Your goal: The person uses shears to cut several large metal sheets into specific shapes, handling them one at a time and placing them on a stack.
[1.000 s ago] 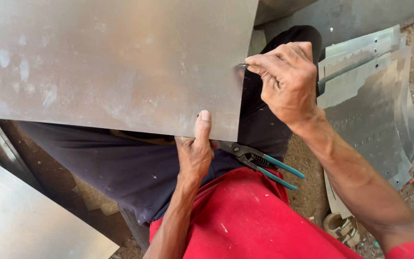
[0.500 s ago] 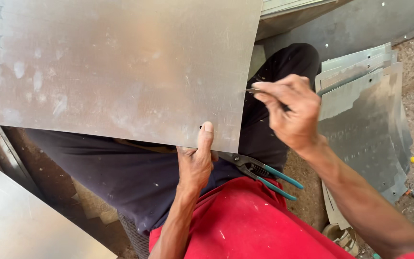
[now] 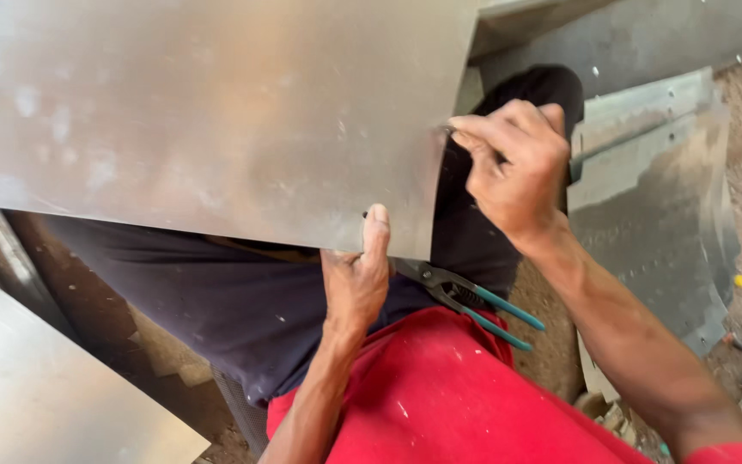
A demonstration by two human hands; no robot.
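Note:
A large grey metal sheet (image 3: pixel 216 120) lies across my lap and fills the upper left of the view. My left hand (image 3: pixel 355 279) grips its near edge close to the right corner, thumb pressed on top and fingers underneath. My right hand (image 3: pixel 517 163) is at the sheet's right edge, with its fingers pinched on a small thin dark tool (image 3: pixel 450 131) whose tip touches the metal. Tin snips (image 3: pixel 465 301) with teal handles rest on my lap just right of the left hand, partly under the sheet.
Bent and stacked metal pieces (image 3: pixel 654 215) lie on the dirt ground at the right, with small scraps beyond them. Another flat sheet (image 3: pixel 45 395) sits at the lower left. My dark trousers (image 3: pixel 199 301) and red shirt (image 3: pixel 440 395) fill the bottom centre.
My right hand has slid a little down the sheet's right edge with the tool. The left hand keeps its grip on the near edge.

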